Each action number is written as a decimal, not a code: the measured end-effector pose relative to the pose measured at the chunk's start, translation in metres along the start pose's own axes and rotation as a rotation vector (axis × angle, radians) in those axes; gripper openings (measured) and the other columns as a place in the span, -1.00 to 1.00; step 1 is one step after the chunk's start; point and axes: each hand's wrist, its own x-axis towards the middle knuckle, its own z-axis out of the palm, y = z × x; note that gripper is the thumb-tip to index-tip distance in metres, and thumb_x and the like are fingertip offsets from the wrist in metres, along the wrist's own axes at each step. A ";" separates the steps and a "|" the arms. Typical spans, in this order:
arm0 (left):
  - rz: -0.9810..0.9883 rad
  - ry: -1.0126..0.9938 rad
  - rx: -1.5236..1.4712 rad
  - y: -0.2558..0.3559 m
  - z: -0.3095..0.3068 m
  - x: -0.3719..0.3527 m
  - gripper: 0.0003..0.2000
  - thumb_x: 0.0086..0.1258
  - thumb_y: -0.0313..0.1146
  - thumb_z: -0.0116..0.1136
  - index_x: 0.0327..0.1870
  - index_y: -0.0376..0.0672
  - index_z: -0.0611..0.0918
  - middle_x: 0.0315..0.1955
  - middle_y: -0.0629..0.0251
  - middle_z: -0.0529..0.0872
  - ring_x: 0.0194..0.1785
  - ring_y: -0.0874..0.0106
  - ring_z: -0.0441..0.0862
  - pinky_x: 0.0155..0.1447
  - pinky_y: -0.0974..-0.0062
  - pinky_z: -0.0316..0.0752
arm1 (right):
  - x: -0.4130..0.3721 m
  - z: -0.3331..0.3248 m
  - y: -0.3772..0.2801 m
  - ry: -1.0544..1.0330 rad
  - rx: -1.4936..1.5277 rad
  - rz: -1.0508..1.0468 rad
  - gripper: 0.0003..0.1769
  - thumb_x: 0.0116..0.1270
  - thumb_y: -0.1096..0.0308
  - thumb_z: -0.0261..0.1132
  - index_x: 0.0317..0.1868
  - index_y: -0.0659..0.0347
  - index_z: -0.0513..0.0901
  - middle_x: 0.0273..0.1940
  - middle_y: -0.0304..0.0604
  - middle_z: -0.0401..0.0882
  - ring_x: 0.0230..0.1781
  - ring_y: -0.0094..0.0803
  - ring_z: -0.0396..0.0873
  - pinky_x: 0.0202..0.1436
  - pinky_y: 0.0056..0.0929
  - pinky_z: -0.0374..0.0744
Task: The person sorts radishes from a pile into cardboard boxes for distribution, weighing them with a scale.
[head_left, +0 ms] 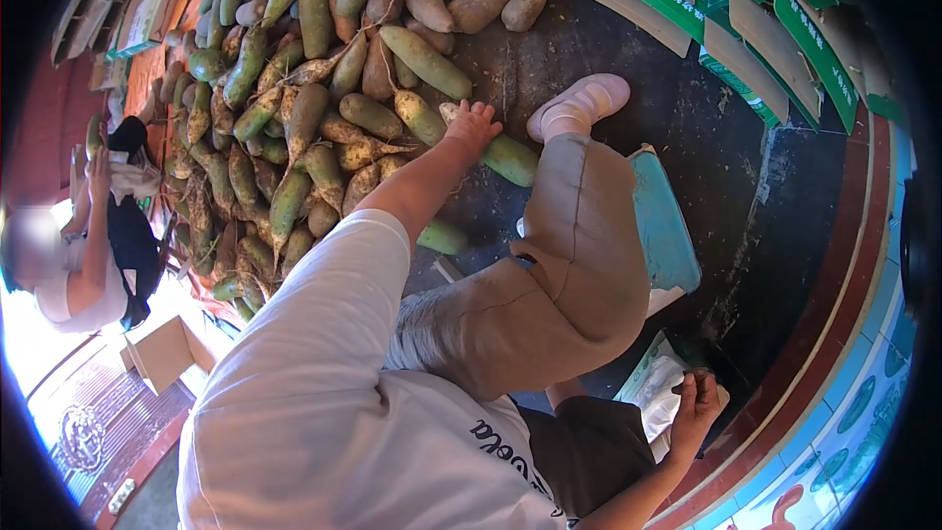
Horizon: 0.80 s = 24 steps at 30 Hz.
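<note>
My left hand (473, 128) reaches out from a white sleeve, its fingers wrapped over a green radish (510, 161) at the right edge of a large pile of radishes (294, 128). Touching or close beside that hand lie another green radish (420, 118) and a long one (425, 61). My right hand (697, 400) is low at the right, fingers curled in a pinch around something small and dark that I cannot make out. Near it is a white plastic bag (659, 395) in a box.
Green and brown cardboard pieces (726, 39) stand at the upper right. A blue stool or crate (662, 221) is behind my bent leg, my pink shoe (579, 106) on the dark floor. Another person (83, 260) is at the far left, near an open carton (165, 353).
</note>
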 end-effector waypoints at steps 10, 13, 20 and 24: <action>0.086 0.006 -0.150 0.003 -0.016 -0.071 -0.31 -0.27 -0.05 0.43 0.00 -0.04 0.46 -0.13 0.27 0.55 0.06 0.31 0.46 0.20 0.22 0.21 | -0.004 0.003 -0.018 0.011 -0.160 -0.061 -0.87 0.29 0.43 0.15 -0.28 0.36 0.51 -0.41 -0.11 0.54 -0.42 -0.42 0.49 -0.32 -0.49 0.48; 0.016 0.009 -0.196 -0.020 -0.027 -0.118 -0.37 -0.26 -0.06 0.42 -0.07 -0.04 0.50 -0.22 0.28 0.59 0.00 0.29 0.51 0.19 0.25 0.22 | -0.005 -0.004 -0.013 0.035 -0.192 -0.086 -0.88 0.28 0.44 0.17 -0.25 0.34 0.52 -0.38 -0.15 0.54 -0.40 -0.46 0.50 -0.30 -0.54 0.49; -0.120 0.287 -0.202 -0.119 0.051 -0.190 -0.15 -0.15 -0.39 0.37 0.30 0.16 0.24 0.07 0.21 0.47 0.18 0.16 0.36 0.24 0.15 0.23 | -0.013 -0.003 -0.004 0.250 -0.151 -0.190 -0.79 0.18 0.41 0.26 -0.19 0.33 0.56 -0.27 -0.02 0.58 -0.25 -0.24 0.56 -0.15 -0.39 0.50; -0.308 0.005 0.001 -0.116 0.051 -0.184 -0.14 0.00 -0.27 0.31 0.37 0.27 0.09 0.37 0.37 0.08 0.40 0.21 0.06 0.34 -0.05 0.07 | -0.041 -0.012 -0.024 0.445 -0.160 -0.290 -0.83 0.13 0.33 0.24 -0.31 0.24 0.55 -0.36 0.00 0.54 -0.28 -0.05 0.54 -0.26 -0.19 0.51</action>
